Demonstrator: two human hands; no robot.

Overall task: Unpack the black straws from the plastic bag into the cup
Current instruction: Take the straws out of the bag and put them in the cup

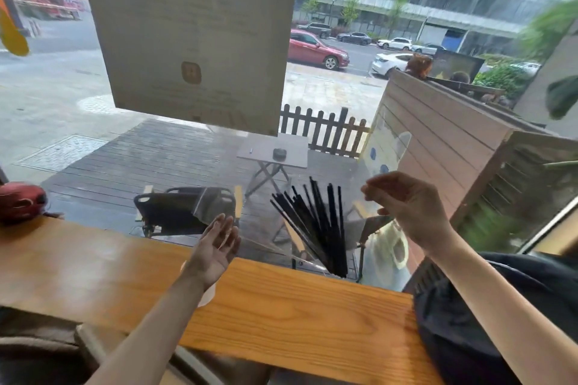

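Several black straws [316,228] fan upward between my hands, their lower ends bunched at the counter's far edge. A clear plastic bag [215,203] shows as a faint film just above my left fingertips and runs toward the straws; I cannot tell whether it still wraps them. My left hand [217,247] is palm up with fingers spread and nothing in it. Right of the straws, my right hand [406,206] hovers with fingers loosely curled, apart from them. A white round rim [208,294], possibly the cup, peeks out under my left wrist.
The wooden counter [281,316] runs along a window [62,103] with a paper sign [194,34] stuck to it. A red object [20,201] sits at the far left end. A dark bag [500,322] lies at the right end.
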